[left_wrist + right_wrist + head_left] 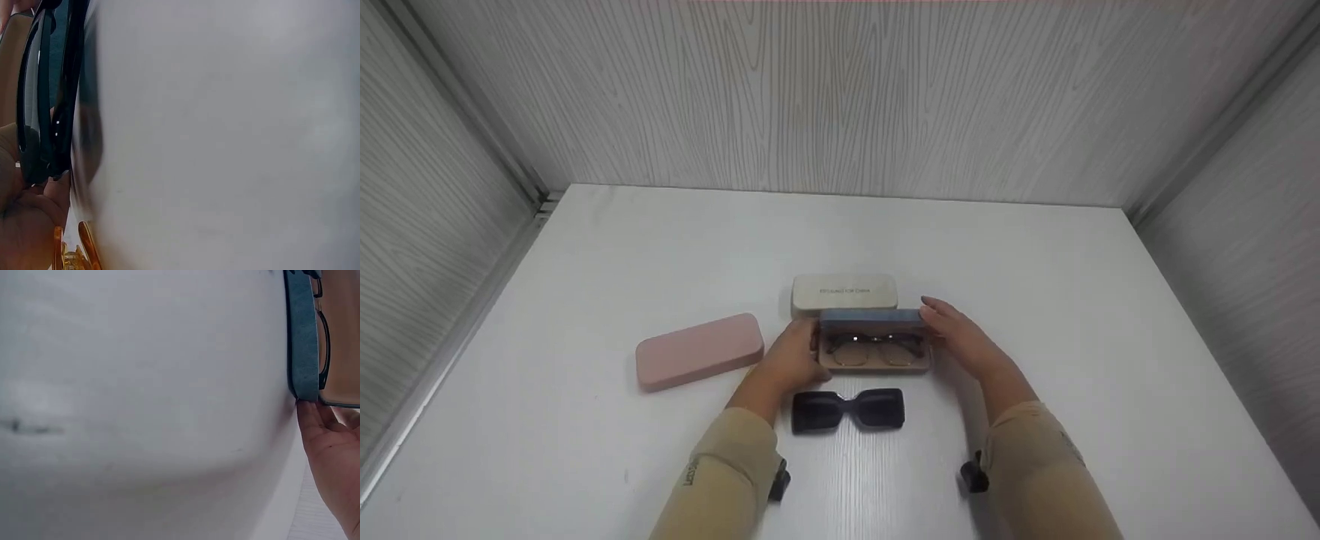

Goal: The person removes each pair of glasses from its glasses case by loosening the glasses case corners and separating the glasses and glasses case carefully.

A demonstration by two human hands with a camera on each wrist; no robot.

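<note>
A blue glasses case (873, 317) stands open in the middle of the table, its lining pinkish-tan. Inside lies a pair of eyeglasses (875, 349) with dark upper rims. My left hand (791, 360) grips the case's left end, thumb at the front corner. At the other end my right hand (967, 341) holds the case, thumb by the lid; the right wrist view shows its fingers (309, 419) against the blue edge. Dark sunglasses (847, 410) rest just in front of the case and partly cover the left hand (28, 225) in the left wrist view.
Behind the blue case, close to it, is a closed white case (844, 292) with lettering. A closed pink case (699, 352) lies slanted to the left. Beside the left wrist shows a small amber translucent object (73, 256). Pale panels (840, 97) wall the table's back and sides.
</note>
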